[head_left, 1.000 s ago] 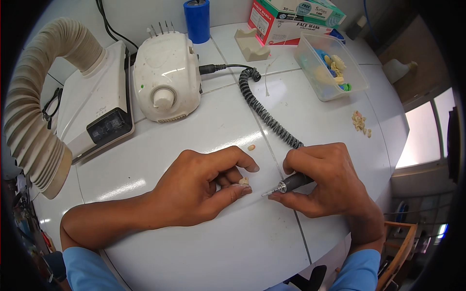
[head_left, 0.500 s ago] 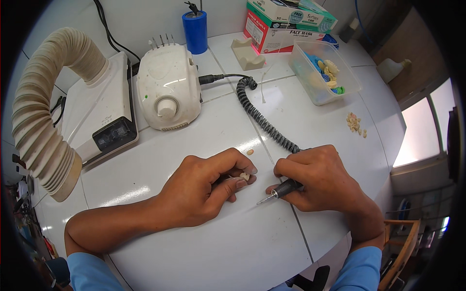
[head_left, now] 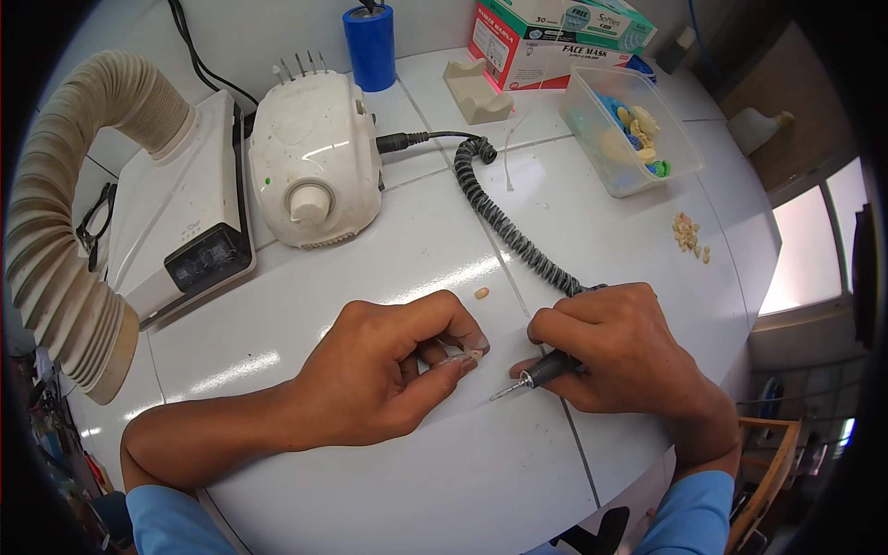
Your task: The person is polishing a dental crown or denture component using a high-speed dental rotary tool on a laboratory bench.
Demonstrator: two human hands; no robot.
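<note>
White tiled surface (head_left: 370, 495) is carrying the whole work area, with a control box (head_left: 319, 153) standing toward the back and a ribbed hose (head_left: 44, 213) arching down at the far left. Burs are standing upright in the top of the control box. From its right side a coiled cord (head_left: 504, 222) is running down toward the right hand (head_left: 622, 351).

Left hand (head_left: 381, 363): its grip is pinching a small pale piece (head_left: 476, 353) between the tips of thumb and index finger. Most of that piece is being hidden by the fingers; its outline cannot be confirmed. Right hand: its grip is wrapping around a dark handpiece (head_left: 555, 366), whose slim metal bit (head_left: 506, 392) is pointing leftward and down, just beside the left thumb.

Change noted: half a second ago the small pale piece was showing more fully; now the left fingers are covering more of it. The metal bit is remaining apart from it, so no contact is being recorded, and in my judgement the piece is being turned or reseated. Whether the bit is spinning cannot be told.

Nearby, one loose pale piece (head_left: 481, 293) is lying beyond the left fingertips. Farther right, a small heap of pale pieces (head_left: 685, 231) is resting in front of a clear plastic container (head_left: 684, 172), which is holding blue, green and yellowish items.
</note>
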